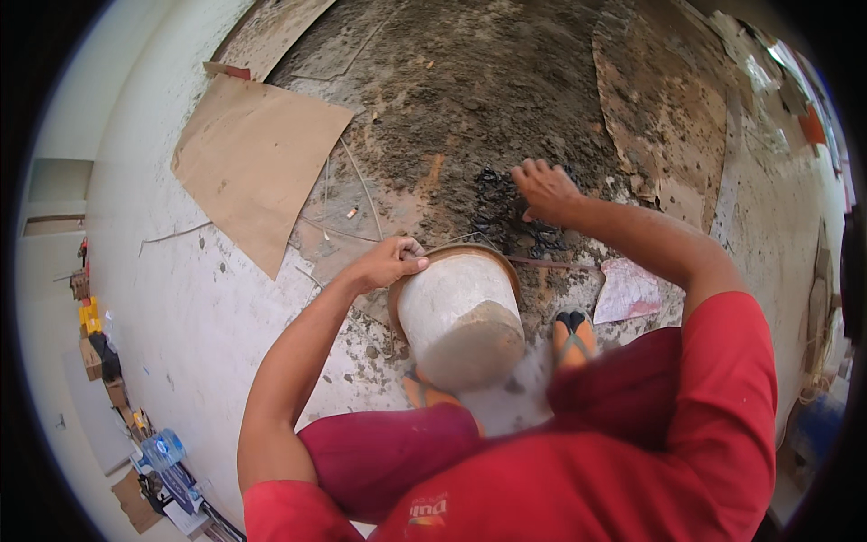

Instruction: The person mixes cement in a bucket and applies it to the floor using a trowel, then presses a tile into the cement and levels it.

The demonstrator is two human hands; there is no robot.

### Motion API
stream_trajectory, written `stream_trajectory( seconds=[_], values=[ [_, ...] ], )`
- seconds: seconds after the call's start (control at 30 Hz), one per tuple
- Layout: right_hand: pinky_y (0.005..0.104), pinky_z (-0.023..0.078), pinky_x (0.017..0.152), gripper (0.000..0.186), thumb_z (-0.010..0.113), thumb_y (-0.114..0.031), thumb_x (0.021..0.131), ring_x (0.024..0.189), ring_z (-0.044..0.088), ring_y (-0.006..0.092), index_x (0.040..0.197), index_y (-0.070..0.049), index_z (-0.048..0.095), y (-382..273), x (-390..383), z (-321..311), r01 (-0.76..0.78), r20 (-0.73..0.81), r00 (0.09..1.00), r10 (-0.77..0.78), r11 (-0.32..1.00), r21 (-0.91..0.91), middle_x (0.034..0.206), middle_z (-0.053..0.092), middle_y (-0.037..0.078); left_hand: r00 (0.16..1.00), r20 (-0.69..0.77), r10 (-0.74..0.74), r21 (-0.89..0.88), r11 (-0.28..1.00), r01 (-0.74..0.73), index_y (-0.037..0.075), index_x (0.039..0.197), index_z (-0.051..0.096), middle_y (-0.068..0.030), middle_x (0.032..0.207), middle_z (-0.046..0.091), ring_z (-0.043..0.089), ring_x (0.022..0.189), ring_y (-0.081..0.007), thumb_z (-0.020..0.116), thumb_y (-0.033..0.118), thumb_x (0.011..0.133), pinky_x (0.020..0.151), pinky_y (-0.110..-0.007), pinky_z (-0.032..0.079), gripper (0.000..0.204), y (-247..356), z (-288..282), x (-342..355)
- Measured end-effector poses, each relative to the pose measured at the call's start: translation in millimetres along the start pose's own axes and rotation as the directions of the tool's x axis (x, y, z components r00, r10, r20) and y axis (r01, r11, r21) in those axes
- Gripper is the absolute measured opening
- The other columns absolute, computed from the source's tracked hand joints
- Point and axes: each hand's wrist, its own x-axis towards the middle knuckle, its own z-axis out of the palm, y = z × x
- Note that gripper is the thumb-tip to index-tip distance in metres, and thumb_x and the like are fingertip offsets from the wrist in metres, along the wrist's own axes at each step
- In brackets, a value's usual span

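Observation:
A white bucket [447, 303] with a dirty brown rim lies tipped in front of my feet, its base toward me and its mouth facing the heap. My left hand [395, 262] grips the rim at its left side, thumb on the outside. Beyond the mouth, glossy black crumpled material [497, 203], perhaps plastic, lies on the dirt. Over its right part reaches my right hand [547, 191], palm down, fingers loosely bent and apart. Nothing shows in that hand, though its underside is hidden.
Dark, damp dirt or mortar [479, 81] spreads across the floor ahead. Brown cardboard [257, 163] lies left, with a red-handled tool [228, 70] at its top. Thin wires [361, 176] lie beside it. A stained sheet [664, 108] and a pinkish scrap [627, 291] lie right. Sandals [573, 340] are on my feet.

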Motion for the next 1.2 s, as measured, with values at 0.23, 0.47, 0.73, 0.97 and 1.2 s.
stream_trajectory(
  seconds=[0.23,0.47,0.73,0.97,1.2],
  values=[
    [0.0488,0.055,0.096,0.098,0.094,-0.031,0.072,0.12,0.059,0.0398,0.141,-0.002,0.032,56,-34,28,-0.164,0.189,0.973,0.13,0.97,0.18,0.126,0.054,0.028,0.992,0.063,0.113,0.021,0.993,-0.115,0.007,0.103,0.06,0.0017,0.088,0.061,0.053,0.086,-0.0094,0.067,0.038,0.101,0.079,-0.029,0.045,0.031,33,11,-36],
    [0.0424,0.06,0.088,0.047,0.082,-0.003,0.072,0.11,0.067,0.0393,0.114,0.006,0.061,64,-7,4,0.074,0.336,0.94,-0.064,0.997,-0.017,0.104,0.069,0.025,0.882,-0.287,0.373,0.239,0.92,-0.311,0.005,0.1,0.059,0.0004,0.085,0.06,0.055,0.083,-0.0111,0.072,0.021,0.095,0.07,-0.03,0.045,0.022,130,-16,-106],
    [0.044,0.058,0.076,0.015,0.071,0.0,0.08,0.094,0.069,0.0342,0.094,0.001,0.069,73,-5,-152,0.002,0.016,1.0,-0.005,0.983,0.183,0.092,0.07,0.018,0.514,-0.229,0.826,0.855,0.424,-0.3,0.001,0.086,0.057,-0.0138,0.089,0.058,0.06,0.09,-0.0365,0.065,-0.004,0.076,0.076,-0.046,0.049,0.014,92,-15,-55],
    [0.0463,0.05,0.078,0.005,0.067,-0.006,0.093,0.088,0.063,0.0296,0.093,-0.001,0.067,22,-51,-249,0.131,-0.273,0.958,-0.091,0.982,0.132,0.092,0.064,0.013,0.524,-0.178,0.833,0.946,0.292,-0.143,0.006,0.089,0.061,-0.0099,0.095,0.06,0.062,0.099,-0.0299,0.063,0.0,0.077,0.083,-0.042,0.048,0.013,40,-20,-4],
    [0.0421,0.05,0.071,0.01,0.068,-0.012,0.094,0.075,0.063,0.0248,0.099,-0.004,0.069,9,-71,-318,0.216,-0.537,0.839,-0.085,0.959,0.185,0.08,0.064,0.008,0.598,-0.113,0.793,0.971,0.216,-0.102,0.007,0.094,0.061,-0.0096,0.099,0.06,0.061,0.102,-0.0283,0.075,0.004,0.074,0.088,-0.042,0.046,0.025,29,-8,2]
  ],
)
